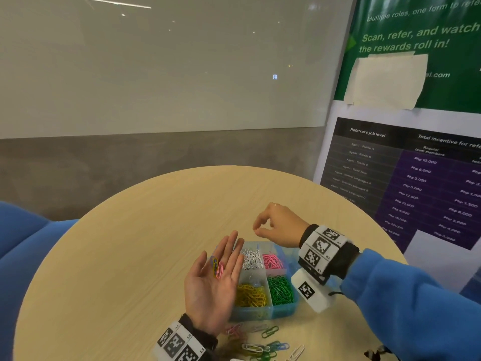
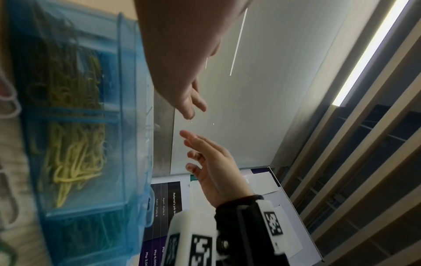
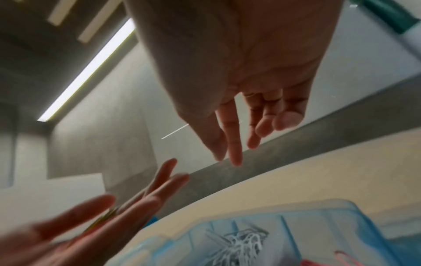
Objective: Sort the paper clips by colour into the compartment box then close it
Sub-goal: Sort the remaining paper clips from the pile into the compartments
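Where wire clips rest: flat palm

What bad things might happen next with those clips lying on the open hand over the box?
The left hand lies flat, so its pink clip and yellow clip could slide off, perhaps into the wrong compartment of the compartment box. The right hand, holding nothing visible, might pinch both at once. Loose clips wait near the table edge; a sleeve may sweep them off.
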A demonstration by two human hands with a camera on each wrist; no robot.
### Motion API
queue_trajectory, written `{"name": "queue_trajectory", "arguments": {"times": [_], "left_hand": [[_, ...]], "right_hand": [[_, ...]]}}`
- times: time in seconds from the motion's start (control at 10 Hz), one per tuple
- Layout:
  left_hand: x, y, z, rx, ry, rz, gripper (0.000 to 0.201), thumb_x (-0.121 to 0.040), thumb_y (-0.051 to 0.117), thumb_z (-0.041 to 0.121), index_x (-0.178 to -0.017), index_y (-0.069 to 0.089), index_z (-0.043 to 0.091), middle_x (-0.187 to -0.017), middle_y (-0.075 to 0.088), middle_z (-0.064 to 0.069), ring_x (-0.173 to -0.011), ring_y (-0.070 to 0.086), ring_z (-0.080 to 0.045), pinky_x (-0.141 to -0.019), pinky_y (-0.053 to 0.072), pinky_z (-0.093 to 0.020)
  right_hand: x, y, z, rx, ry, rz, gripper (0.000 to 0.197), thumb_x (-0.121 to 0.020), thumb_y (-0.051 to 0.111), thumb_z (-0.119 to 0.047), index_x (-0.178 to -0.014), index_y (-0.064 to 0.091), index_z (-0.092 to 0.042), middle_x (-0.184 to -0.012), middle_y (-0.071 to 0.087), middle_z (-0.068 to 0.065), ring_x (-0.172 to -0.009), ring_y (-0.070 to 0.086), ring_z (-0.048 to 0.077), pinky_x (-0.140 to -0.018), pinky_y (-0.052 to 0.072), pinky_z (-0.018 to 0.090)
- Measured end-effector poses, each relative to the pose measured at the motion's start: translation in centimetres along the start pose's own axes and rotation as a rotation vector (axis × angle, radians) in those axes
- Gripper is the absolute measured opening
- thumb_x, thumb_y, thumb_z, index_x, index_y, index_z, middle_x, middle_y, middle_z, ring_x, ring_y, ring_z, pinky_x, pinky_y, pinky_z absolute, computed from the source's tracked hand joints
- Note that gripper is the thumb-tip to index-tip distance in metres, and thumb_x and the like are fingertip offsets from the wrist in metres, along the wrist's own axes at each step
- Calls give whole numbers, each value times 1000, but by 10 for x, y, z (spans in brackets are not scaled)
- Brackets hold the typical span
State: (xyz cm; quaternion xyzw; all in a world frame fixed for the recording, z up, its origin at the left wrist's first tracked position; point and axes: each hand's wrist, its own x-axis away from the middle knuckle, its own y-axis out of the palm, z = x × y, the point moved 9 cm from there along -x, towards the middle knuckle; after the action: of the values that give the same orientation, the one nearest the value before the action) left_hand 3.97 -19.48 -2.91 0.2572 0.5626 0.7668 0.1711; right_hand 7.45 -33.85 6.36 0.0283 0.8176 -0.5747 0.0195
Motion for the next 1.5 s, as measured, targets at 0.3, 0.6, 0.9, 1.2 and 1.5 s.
{"name": "queue_trajectory", "arguments": {"times": [0.3,0.6,0.9,1.2,1.5], "left_hand": [[0,-4,16,75,81,24,48,-102,32,27,-137,49,-2,-130,62,-18,-129,52,-35,-114,33,-41],[-1,-4,15,67,76,30,49,-102,31,27,-138,48,-1,-130,63,-18,-129,52,-34,-115,32,-41],[-1,-4,13,64,69,28,48,-101,32,26,-137,48,-2,-129,63,-18,-129,52,-34,-115,32,-41],[-1,-3,12,45,63,16,48,-101,31,26,-137,48,-2,-130,63,-18,-129,52,-34,-114,33,-41],[-3,-5,11,35,62,5,49,-100,32,26,-137,48,-2,-130,62,-18,-129,52,-34,-113,34,-41]], "right_hand": [[41,61,-27,280,-56,-291,23,-92,53,-17,-101,74,-12,-123,37,5,-120,33,20,-101,43,40],[40,68,-26,331,-55,-311,23,-91,55,-20,-100,76,-21,-126,37,5,-121,32,21,-101,41,42],[42,69,-27,392,-68,-307,32,-95,49,-24,-115,70,-11,-130,38,8,-125,30,23,-104,37,41],[42,71,-27,400,-76,-313,32,-94,48,-22,-116,70,-15,-137,35,7,-129,28,23,-105,36,41],[42,72,-26,404,-72,-292,34,-95,46,-23,-117,68,-10,-140,34,8,-131,26,23,-105,35,41]]}}
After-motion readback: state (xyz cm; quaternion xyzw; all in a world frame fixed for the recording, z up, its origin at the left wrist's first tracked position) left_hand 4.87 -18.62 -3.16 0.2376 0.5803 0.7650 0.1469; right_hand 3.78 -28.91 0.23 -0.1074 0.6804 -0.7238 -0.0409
